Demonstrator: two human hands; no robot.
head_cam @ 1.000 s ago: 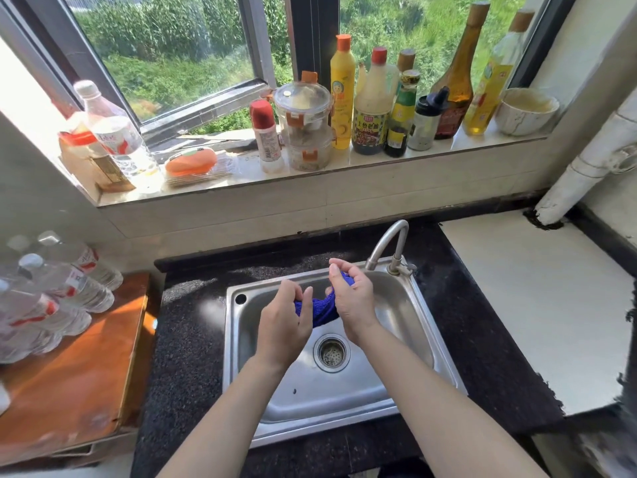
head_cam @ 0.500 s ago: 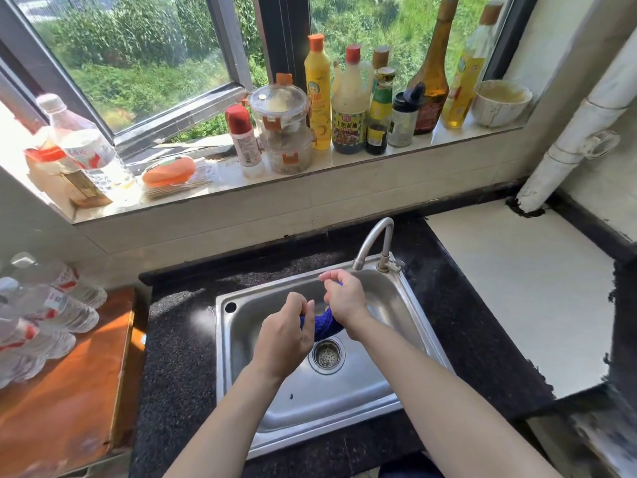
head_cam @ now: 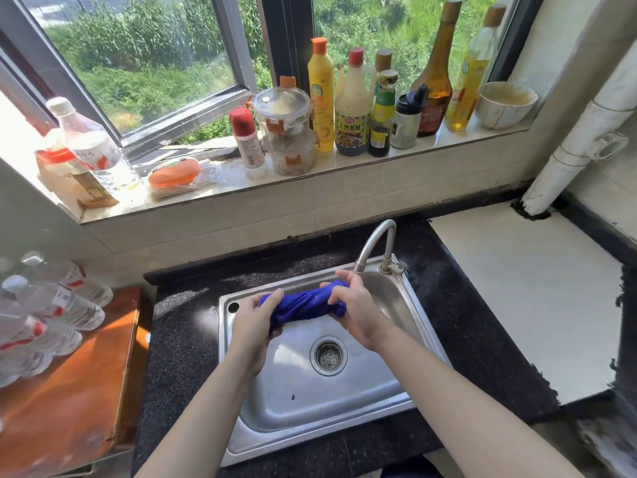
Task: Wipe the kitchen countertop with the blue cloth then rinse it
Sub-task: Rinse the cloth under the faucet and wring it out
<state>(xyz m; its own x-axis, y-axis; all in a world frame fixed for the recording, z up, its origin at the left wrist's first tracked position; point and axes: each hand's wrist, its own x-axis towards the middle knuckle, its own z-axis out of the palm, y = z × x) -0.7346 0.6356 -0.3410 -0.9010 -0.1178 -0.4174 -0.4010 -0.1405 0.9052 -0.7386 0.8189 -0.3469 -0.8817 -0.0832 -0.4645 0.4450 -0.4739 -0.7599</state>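
Observation:
The blue cloth is bunched into a twisted roll and held over the steel sink, just in front of the curved tap. My left hand grips its left end and my right hand grips its right end. Both hands are closed around the fabric, above the round drain. I see no water running from the tap. The black speckled countertop surrounds the sink.
Sauce and oil bottles, stacked plastic containers and a white bowl line the windowsill. Water bottles lie on a wooden board at the left. A white counter surface and a white pipe are at the right.
My hands have moved apart, stretching the balled cloth into a longer roll between them. The camera view shifted, so the sink sits slightly lower and more central.

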